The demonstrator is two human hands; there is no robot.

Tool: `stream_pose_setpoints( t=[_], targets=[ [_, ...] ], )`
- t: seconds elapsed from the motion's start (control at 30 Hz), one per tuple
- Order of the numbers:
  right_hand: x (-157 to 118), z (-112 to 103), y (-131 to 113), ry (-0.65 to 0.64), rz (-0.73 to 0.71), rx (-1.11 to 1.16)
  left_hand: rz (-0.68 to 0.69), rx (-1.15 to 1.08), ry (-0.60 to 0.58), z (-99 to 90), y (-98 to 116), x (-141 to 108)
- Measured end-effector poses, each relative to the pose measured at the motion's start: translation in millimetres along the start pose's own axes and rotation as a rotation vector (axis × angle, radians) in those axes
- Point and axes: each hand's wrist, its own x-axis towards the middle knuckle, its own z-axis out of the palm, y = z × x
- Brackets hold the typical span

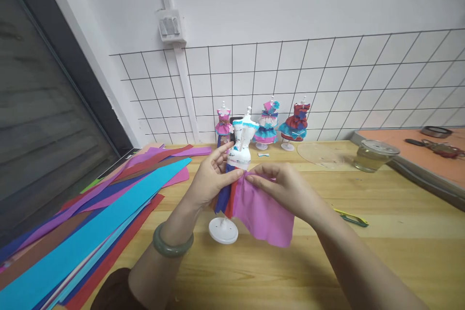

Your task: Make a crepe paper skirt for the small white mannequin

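Observation:
A small white dress form (240, 143) on a round white base (223, 230) is tilted slightly in front of me. Around its lower part hang brown, blue and red strips that form a skirt (228, 191). My left hand (212, 177) grips the dress form at the waist, its thumb pressing at the skirt's top edge and a finger along the torso. My right hand (279, 186) pinches the gathered top edge of a pink-purple crepe paper piece (267, 215) against the waist. The rest of that piece hangs loose below.
Three dressed mini forms, one of them a red and blue one (296, 123), stand by the tiled wall. Coloured paper strips (98, 223) cover the left side. At right are small yellow-green snips (350, 217), a lidded plastic cup (374, 156) and an orange mat (410, 143).

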Motion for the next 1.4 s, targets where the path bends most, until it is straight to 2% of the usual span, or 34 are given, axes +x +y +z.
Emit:
stream_pose_setpoints(
  t=[0.27, 0.57, 1.03, 1.27, 1.4],
  targets=[
    [4.1, -0.8, 1.4, 0.012, 0.093, 0.107, -0.022, -0.025, -0.021, -0.2, -0.4, -1.0],
    [4.2, -1.1, 3.9, 0.002, 0.092, 0.16, -0.053, -0.06, -0.018, 1.4, 0.7, -1.0],
    [4.7, -3.8, 5.1, -0.034, 0.164, 0.249, -0.002, -0.117, -0.12, -0.2, -4.3, 1.4],
    [4.4, -2.2, 2.7, -0.008, 0.106, 0.216, -0.03, -0.134, -0.097, -2.0, -5.0, 1.9],
    [1.1, -1.9, -2.6, 0.029, 0.034, 0.162, 0.001, -0.121, -0.095, -5.1, -6.5, 2.4]
  ],
)
